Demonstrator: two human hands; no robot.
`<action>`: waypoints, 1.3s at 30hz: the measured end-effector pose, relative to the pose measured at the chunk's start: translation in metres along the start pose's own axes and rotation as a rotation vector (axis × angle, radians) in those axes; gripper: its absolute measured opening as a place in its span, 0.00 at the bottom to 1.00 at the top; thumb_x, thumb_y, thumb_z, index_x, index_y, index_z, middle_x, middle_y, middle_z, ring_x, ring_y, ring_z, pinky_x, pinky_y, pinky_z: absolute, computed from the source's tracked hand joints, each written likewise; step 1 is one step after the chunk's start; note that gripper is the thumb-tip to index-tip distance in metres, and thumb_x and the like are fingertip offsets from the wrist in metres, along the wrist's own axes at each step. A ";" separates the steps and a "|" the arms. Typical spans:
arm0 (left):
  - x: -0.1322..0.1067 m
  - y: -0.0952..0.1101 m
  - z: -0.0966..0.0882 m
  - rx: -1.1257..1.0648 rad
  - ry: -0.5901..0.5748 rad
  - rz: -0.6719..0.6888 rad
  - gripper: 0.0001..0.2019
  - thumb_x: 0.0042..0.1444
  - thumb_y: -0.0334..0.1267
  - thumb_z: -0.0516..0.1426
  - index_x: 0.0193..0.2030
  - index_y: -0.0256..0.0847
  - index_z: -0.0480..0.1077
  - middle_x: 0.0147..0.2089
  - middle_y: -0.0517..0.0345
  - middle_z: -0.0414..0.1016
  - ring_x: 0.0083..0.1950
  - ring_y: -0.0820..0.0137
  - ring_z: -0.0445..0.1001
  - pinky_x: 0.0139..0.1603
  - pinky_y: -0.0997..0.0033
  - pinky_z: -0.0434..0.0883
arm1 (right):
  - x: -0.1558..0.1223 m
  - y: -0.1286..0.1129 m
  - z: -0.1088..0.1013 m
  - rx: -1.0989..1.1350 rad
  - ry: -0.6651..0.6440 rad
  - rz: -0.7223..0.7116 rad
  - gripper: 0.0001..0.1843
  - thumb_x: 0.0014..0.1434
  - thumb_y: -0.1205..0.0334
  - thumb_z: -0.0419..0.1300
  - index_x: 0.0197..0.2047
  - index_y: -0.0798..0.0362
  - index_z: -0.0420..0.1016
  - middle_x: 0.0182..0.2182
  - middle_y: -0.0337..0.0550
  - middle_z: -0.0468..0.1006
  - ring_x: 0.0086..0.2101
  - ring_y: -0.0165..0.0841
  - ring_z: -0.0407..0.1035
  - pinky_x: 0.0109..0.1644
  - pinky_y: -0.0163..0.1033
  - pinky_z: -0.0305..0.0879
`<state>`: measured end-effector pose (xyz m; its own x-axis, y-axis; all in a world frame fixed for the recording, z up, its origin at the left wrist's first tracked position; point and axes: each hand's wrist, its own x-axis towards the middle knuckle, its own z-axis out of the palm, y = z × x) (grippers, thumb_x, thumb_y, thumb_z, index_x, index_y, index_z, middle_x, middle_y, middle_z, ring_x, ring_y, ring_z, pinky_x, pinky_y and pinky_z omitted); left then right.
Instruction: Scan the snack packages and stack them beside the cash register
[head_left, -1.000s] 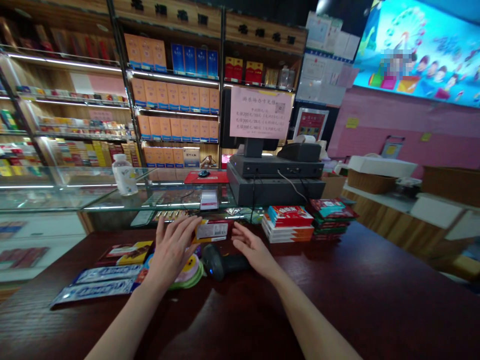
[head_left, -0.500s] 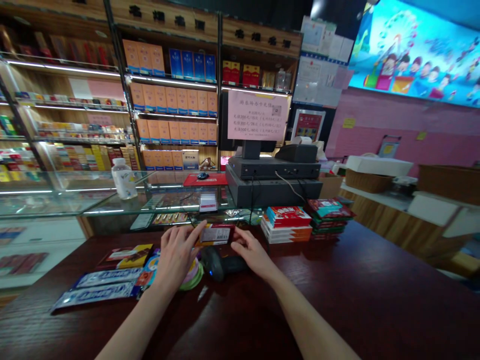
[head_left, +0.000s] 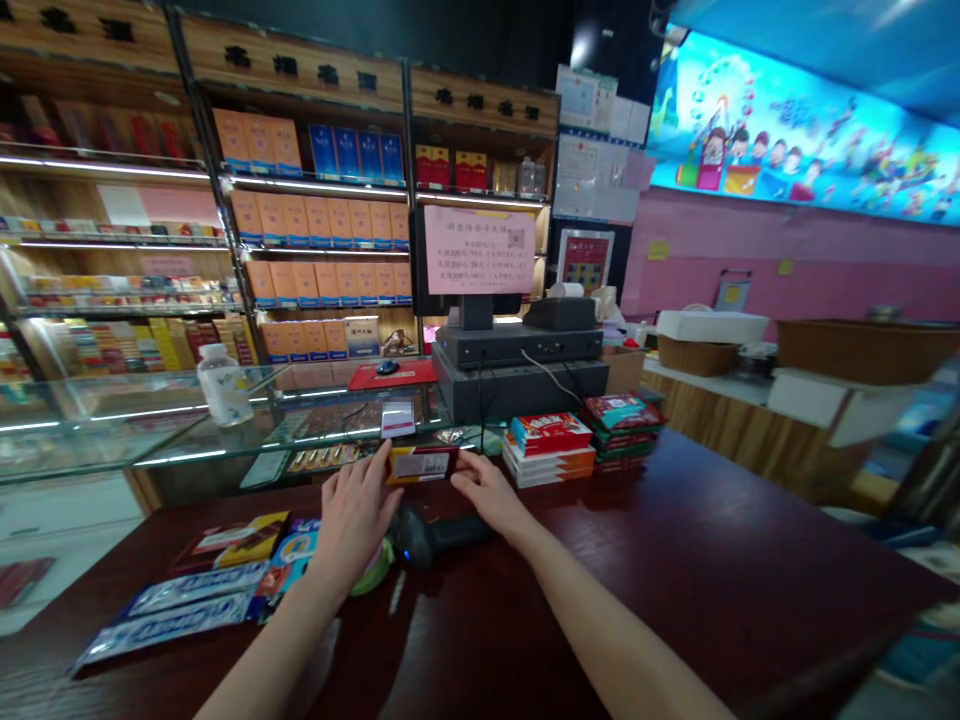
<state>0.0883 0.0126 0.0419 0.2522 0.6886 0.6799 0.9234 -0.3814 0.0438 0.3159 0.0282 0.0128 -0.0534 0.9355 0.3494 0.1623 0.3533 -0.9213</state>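
A small red and yellow packet (head_left: 420, 464) with a white label is held at the far side of the dark wooden counter (head_left: 675, 570). My left hand (head_left: 352, 515) grips its left end and my right hand (head_left: 484, 492) pinches its right end. Just below the packet, between my hands, a black barcode scanner (head_left: 427, 535) lies on the counter with a blue light showing. Under my left hand sits a round, green-rimmed item (head_left: 373, 575), mostly hidden.
Flat snack packs (head_left: 187, 600) lie at the left of the counter. Stacks of red, orange and green boxes (head_left: 551, 448) stand right of my hands. Behind are a glass display case (head_left: 150, 420) with a bottle (head_left: 221, 385), a till with a monitor (head_left: 517, 355), and stocked shelves.
Both hands have moved forward from open above the counter and closed on the ends of the packet. The view has shifted right and down a little.
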 end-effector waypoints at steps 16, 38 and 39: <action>0.043 0.101 0.023 -0.467 -0.042 0.074 0.29 0.61 0.36 0.56 0.69 0.46 0.58 0.60 0.49 0.75 0.60 0.58 0.71 0.60 0.49 0.66 | -0.017 -0.004 -0.109 -0.011 0.285 -0.038 0.35 0.55 0.49 0.63 0.64 0.52 0.65 0.59 0.54 0.73 0.59 0.41 0.68 0.66 0.51 0.60; 0.067 0.182 0.106 -0.670 -0.303 0.118 0.35 0.56 0.34 0.57 0.70 0.44 0.52 0.72 0.46 0.61 0.70 0.58 0.60 0.66 0.50 0.61 | -0.019 0.036 -0.194 -0.835 0.506 -0.005 0.32 0.61 0.62 0.58 0.68 0.56 0.64 0.59 0.54 0.73 0.58 0.43 0.62 0.65 0.49 0.60; 0.068 0.184 0.106 -0.651 -0.304 0.121 0.35 0.56 0.34 0.57 0.70 0.44 0.52 0.72 0.47 0.60 0.71 0.58 0.59 0.66 0.49 0.60 | -0.019 0.037 -0.193 -0.871 0.488 -0.022 0.32 0.61 0.62 0.58 0.68 0.56 0.63 0.62 0.53 0.70 0.59 0.43 0.62 0.65 0.49 0.60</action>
<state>0.3055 0.0545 0.0186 0.4986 0.7229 0.4784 0.5482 -0.6904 0.4720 0.5130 0.0222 0.0053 0.3140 0.7542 0.5767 0.8425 0.0587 -0.5354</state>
